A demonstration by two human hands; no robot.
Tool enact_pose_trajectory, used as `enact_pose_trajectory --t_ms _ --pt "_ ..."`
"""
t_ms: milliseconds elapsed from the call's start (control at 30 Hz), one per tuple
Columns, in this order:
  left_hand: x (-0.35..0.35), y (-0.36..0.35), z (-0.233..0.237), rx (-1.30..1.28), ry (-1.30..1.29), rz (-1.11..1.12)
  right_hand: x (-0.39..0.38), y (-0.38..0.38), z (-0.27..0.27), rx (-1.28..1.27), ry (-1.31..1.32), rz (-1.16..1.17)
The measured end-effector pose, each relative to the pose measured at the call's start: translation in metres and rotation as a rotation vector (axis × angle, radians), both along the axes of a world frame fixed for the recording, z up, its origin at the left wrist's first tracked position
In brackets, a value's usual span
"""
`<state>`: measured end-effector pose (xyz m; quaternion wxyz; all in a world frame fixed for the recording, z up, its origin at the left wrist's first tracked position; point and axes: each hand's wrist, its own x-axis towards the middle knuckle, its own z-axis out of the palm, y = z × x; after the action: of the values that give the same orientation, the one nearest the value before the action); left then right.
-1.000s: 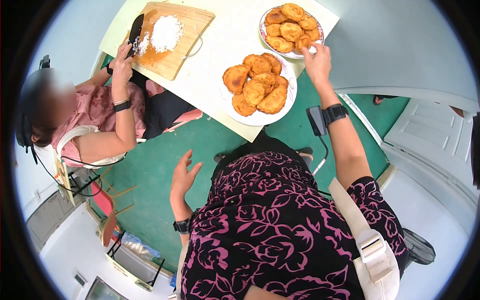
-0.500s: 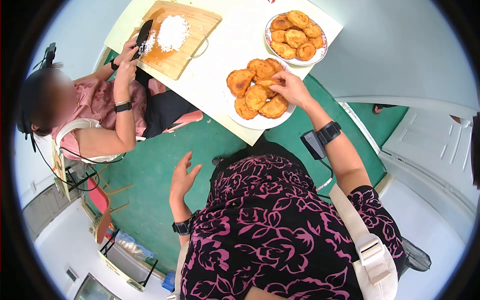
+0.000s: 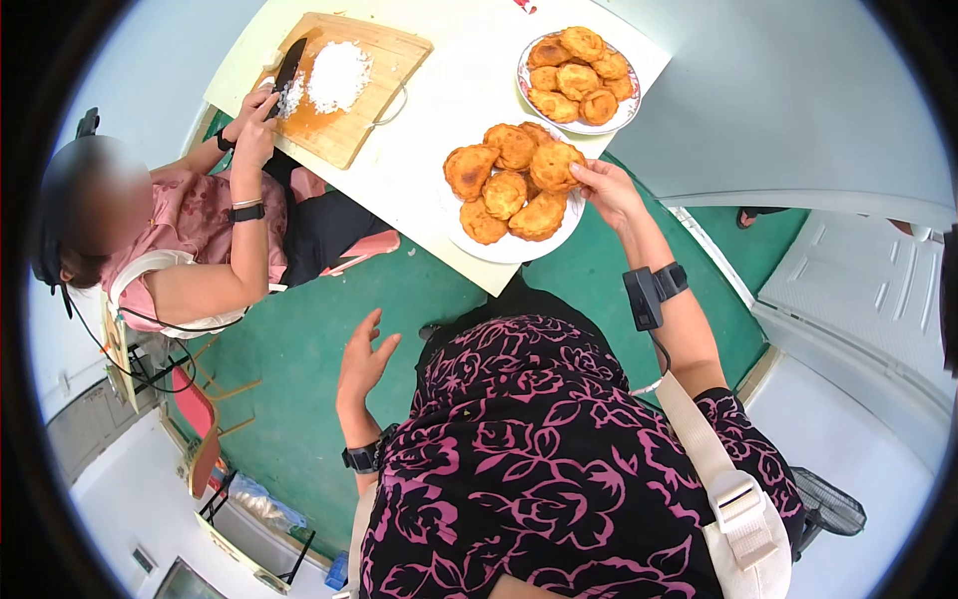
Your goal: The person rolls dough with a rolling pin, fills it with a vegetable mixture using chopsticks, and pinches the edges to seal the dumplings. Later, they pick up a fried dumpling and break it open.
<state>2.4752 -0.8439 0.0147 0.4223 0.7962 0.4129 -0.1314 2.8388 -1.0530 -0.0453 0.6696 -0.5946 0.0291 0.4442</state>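
My right hand [image 3: 611,190] grips the edge of a round, golden-brown fried cake [image 3: 557,166] between thumb and fingers, over the right side of the nearer white plate [image 3: 569,235]. Several more fried cakes [image 3: 505,195] lie piled on that plate, some overlapping. Off the table edge, my left hand [image 3: 365,361] hangs in the air above the green floor with fingers apart, holding nothing. Behind the nearer plate stands a patterned plate [image 3: 633,112] heaped with more fried cakes [image 3: 579,78].
On the left, a seated person's hands [image 3: 254,128] hold a black knife [image 3: 289,70] at a wooden cutting board [image 3: 344,150] with chopped white food [image 3: 339,76]. The pale table [image 3: 424,195] has its near corner in front of me. A fan [image 3: 833,499] stands at right.
My right hand has drawn a little to the right and turned, and the fried cake in it now shows its broad face over the pile. My left hand has barely moved.
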Motion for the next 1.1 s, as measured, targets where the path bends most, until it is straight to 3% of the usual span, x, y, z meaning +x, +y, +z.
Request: enact_pose_trajectory --t_ms 233,433,633,733,833,1100 --pt "0.001 0.002 -0.001 0.041 -0.005 -0.011 -0.009 -0.009 -0.006 0.016 0.074 0.007" --pt "0.037 0.015 -0.002 -0.397 -0.379 0.358 -0.039 -0.001 0.019 0.100 0.147 0.091" --pt "0.116 -0.007 0.028 -0.732 -0.435 0.264 -0.093 0.045 0.045 0.151 0.267 0.205" --pt "0.120 -0.010 0.015 -0.810 -0.425 0.312 -0.100 0.052 0.045 0.189 0.249 0.296" --pt "0.118 -0.013 0.012 -0.855 -0.441 0.382 -0.105 0.049 0.044 0.179 0.168 0.348" --pt "0.115 -0.025 -0.003 -0.840 -0.446 0.259 -0.109 0.034 0.039 0.171 0.133 0.370"
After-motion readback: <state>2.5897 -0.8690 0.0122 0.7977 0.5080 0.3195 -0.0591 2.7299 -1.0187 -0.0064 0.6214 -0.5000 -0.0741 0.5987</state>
